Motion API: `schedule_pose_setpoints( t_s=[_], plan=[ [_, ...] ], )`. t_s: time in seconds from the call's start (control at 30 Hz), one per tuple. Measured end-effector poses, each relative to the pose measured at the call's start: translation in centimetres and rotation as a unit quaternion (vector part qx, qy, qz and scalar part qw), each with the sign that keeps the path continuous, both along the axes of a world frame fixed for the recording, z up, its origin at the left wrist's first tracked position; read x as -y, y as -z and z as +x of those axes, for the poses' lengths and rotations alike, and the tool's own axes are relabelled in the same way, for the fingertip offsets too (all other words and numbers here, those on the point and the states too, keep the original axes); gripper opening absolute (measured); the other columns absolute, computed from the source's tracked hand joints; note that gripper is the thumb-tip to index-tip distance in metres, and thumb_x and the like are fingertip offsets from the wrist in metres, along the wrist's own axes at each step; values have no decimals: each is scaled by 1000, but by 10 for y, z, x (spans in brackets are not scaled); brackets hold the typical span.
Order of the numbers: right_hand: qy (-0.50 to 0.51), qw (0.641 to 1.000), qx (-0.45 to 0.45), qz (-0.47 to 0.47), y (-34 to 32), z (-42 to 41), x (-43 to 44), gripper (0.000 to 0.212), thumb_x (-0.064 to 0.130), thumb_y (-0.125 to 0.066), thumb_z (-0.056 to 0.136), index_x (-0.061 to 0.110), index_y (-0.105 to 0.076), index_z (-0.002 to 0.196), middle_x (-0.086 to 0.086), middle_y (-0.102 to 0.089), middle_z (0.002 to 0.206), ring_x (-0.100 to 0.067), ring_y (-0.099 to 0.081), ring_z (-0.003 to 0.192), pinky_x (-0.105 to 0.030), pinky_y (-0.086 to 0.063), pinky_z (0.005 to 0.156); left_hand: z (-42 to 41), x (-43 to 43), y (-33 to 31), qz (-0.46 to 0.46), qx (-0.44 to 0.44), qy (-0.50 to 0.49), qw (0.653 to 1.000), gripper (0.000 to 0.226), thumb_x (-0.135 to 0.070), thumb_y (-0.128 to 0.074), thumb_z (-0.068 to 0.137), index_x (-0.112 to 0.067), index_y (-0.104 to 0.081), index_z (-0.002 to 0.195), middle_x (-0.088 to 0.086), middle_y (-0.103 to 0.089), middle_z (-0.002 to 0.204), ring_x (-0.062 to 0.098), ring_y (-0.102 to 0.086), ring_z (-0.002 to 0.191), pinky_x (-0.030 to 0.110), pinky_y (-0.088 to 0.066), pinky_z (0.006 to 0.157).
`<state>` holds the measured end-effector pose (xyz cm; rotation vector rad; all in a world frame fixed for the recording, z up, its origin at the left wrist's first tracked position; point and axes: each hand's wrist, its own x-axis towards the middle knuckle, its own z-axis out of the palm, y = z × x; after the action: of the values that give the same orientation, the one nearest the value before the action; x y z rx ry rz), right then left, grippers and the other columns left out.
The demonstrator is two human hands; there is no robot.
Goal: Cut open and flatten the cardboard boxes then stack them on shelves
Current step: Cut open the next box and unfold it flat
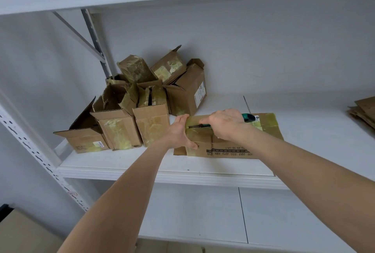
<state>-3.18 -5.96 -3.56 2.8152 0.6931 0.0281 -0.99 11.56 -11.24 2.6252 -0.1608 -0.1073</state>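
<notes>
The cutting step is in hand. The box (229, 151) lies on its side on the white shelf (121, 163). The left hand (178, 131) clamps its left end, fingers over the far edge and thumb on the near face. The right hand (227, 124) is closed round a green knife (248, 117) above the box's top, with the blade pointing left along the taped seam toward the left hand. Uncut boxes (146, 98) are piled left of and behind the box, and flat sheets (363, 110) lie well to its right. Next, I judge, the blade must run the seam without reaching the bracing fingers, then the box gets pressed flat.
</notes>
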Motion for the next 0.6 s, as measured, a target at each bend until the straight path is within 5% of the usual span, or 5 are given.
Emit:
schedule_pose_setpoints(
  t_s=[0.5,0.6],
  plan=[
    [-3,997,20,-76,-8,-6,12,55,6,-51,94,40,-46,137,0,-62,115,-23,-61,105,-30,-37,70,-1,1,-3,29,4,3,1000,121,-36,-89,65,-15,-9,154,-2,-17,153,23,-36,134,38,-39,108],
    [29,995,26,-89,-5,-3,22,57,-1,-49,91,37,-50,134,2,-63,109,-21,-57,90,-30,-37,68,-1,1,-4,37,4,6,999,121,-36,-88,66,-15,-8,154,-2,-16,154,23,-35,135,38,-38,109]
  ],
)
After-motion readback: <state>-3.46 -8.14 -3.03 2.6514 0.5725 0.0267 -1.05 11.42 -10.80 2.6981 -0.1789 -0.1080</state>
